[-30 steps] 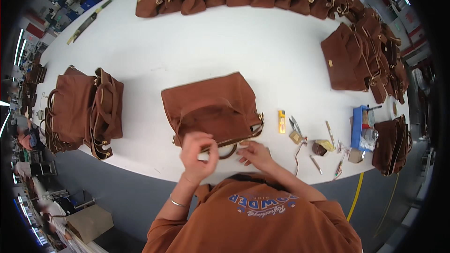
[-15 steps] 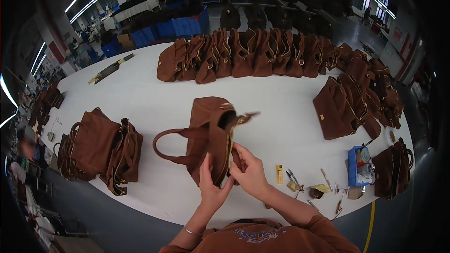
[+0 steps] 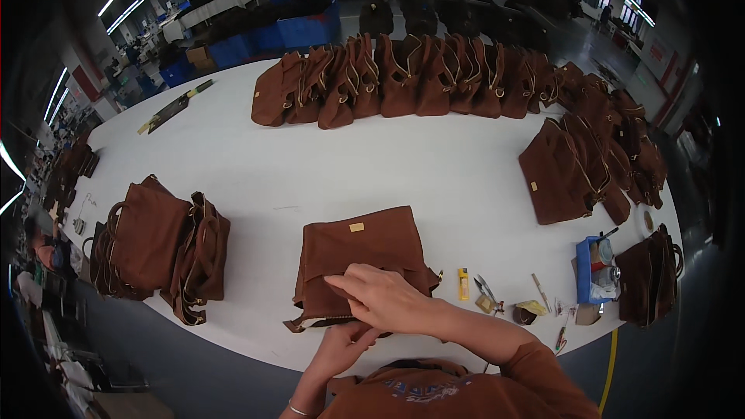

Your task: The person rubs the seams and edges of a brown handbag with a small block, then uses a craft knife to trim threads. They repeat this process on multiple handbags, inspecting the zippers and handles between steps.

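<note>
A brown handbag (image 3: 365,240) lies on the white table in front of me, its gold plate (image 3: 356,227) toward the far edge and its zipped opening toward me. Across its face rests my right hand (image 3: 384,300), fingers stretched to the left over the leather. Below it, at the near zipped edge, my left hand (image 3: 341,348) is closed on the bag; my right wrist partly covers its fingertips. A small metal fitting (image 3: 440,275) shows at the bag's right corner.
Brown handbags (image 3: 400,81) stand in a row at the back, with more bags at left (image 3: 159,240) and right (image 3: 559,174). Right of my bag lie a yellow lighter (image 3: 463,283), small scissors (image 3: 484,289) and a pen-like stick (image 3: 541,292). A blue bin (image 3: 584,273) holds jars.
The bag has been turned and laid down nearer to me, its plate side now up. My right hand has moved over the bag's face; my left has dropped to its near edge.
</note>
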Demonstrator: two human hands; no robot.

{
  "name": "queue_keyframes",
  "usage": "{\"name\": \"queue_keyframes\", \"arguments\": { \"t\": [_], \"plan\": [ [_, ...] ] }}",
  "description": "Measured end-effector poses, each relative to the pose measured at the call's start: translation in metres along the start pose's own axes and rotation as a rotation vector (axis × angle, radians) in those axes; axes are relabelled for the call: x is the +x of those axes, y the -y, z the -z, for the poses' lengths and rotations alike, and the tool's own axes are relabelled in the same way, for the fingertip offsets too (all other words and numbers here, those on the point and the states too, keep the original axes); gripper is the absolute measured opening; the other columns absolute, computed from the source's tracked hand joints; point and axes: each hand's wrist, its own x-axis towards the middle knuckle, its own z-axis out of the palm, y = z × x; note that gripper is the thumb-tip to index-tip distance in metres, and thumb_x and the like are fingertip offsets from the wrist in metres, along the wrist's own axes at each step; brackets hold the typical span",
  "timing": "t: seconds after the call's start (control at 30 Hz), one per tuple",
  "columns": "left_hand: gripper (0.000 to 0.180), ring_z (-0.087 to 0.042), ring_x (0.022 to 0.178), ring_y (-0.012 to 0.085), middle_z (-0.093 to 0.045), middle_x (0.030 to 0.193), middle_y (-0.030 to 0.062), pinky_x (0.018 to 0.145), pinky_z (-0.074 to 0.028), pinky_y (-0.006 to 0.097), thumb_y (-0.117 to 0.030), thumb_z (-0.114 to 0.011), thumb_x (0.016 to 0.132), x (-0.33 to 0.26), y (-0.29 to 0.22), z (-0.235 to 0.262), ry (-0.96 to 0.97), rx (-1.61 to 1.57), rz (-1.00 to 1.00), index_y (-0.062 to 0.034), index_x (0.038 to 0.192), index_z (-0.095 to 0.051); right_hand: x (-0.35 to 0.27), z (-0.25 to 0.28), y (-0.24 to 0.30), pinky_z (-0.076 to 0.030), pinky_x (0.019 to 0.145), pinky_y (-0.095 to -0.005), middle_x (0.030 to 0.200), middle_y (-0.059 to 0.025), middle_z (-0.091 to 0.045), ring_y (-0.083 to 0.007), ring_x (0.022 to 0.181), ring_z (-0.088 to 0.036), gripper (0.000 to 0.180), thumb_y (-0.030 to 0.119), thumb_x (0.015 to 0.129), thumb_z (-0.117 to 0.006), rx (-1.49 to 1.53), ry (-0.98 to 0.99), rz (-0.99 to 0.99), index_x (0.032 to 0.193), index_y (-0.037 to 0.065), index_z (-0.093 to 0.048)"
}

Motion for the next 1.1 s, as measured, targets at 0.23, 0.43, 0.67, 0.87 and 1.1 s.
{"name": "queue_keyframes", "arguments": {
  "t": [0.23, 0.43, 0.67, 0.87, 1.1],
  "plan": [
    [0.041, -0.068, 0.092, 0.0257, -0.068, 0.103, 0.016, 0.083, -0.053, 0.033, -0.004, -0.074, 0.081, 0.0, -0.091, 0.013, -0.789, 0.743, -0.845, -0.0028, 0.12, -0.063, 0.009, 0.017, -0.01, -0.052, 0.068, -0.0357, 0.091, -0.0077, -0.061, -0.0251, 0.081, -0.061, 0.035, 0.006, 0.084, -0.068, 0.032, -0.121, 0.077, 0.118, 0.005, -0.062],
    [0.037, -0.065, 0.09, 0.0311, -0.069, 0.101, 0.0159, 0.081, -0.052, 0.037, -0.012, -0.076, 0.082, 0.054, -0.081, 0.052, -0.252, 0.671, -0.583, -0.003, 0.116, -0.065, 0.012, 0.023, -0.036, -0.052, 0.069, -0.0342, 0.092, -0.0072, -0.062, -0.0237, 0.081, -0.063, 0.036, 0.009, 0.082, -0.071, 0.113, -0.258, 0.046, 0.117, 0.007, -0.063],
    [0.019, -0.055, 0.062, 0.0115, -0.067, 0.072, 0.0092, 0.06, -0.047, 0.028, -0.017, -0.073, 0.088, 0.094, -0.073, 0.066, -0.206, 0.474, -0.518, 0.0013, 0.093, -0.071, -0.021, 0.016, -0.13, -0.052, 0.071, -0.0353, 0.093, -0.0083, -0.064, -0.0227, 0.081, -0.063, 0.027, 0.019, 0.088, -0.071, 0.159, -0.322, -0.105, 0.11, 0.004, -0.066],
    [0.027, -0.057, 0.066, 0.0074, -0.066, 0.07, 0.0038, 0.062, -0.047, 0.025, -0.023, -0.069, 0.092, 0.116, -0.064, 0.05, -0.274, 0.181, -0.442, 0.0023, 0.084, -0.07, -0.024, 0.019, -0.131, -0.046, 0.064, -0.0267, 0.072, -0.0014, -0.06, -0.0083, 0.069, -0.052, 0.022, 0.022, 0.095, -0.064, 0.313, -0.176, -0.48, 0.094, 0.0, -0.067],
    [0.031, -0.058, 0.069, 0.0065, -0.067, 0.073, 0.0023, 0.065, -0.048, 0.023, -0.028, -0.069, 0.092, 0.102, -0.068, 0.039, -0.257, 0.055, -0.261, 0.0016, 0.083, -0.071, -0.028, 0.014, -0.128, -0.04, 0.058, -0.0284, 0.066, 0.0003, -0.051, -0.0074, 0.064, -0.041, 0.027, 0.021, 0.096, -0.062, 0.52, -0.259, -0.508, 0.081, -0.001, -0.057]
  ]
}}
